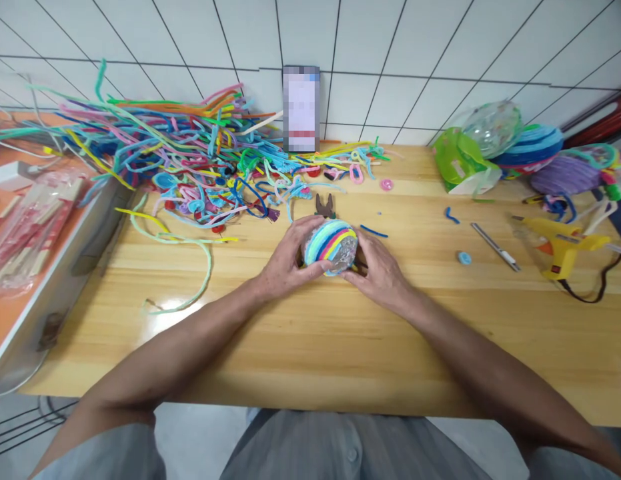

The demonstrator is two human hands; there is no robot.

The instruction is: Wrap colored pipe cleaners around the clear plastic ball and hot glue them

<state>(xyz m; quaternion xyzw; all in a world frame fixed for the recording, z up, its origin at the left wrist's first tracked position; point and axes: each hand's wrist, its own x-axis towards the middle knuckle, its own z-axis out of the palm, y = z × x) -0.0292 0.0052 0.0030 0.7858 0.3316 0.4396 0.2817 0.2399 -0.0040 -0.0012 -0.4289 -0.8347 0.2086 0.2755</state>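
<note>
Both my hands hold a round ball (331, 245) wrapped in coloured pipe-cleaner bands, with a shiny bare patch at its lower right. My left hand (286, 261) is closed on its left side, thumb across the front. My right hand (379, 270) cups its right side with curled fingers. The ball sits just above the wooden table (310, 347), near its middle. Brown pliers (325, 206) lie just behind the ball.
A big heap of coloured pipe cleaners (180, 160) covers the back left. A phone (301, 109) leans on the tiled wall. At right lie a yellow glue gun (560, 245), a craft knife (495, 246), wrapped balls (533, 148) and a green bag (460, 163).
</note>
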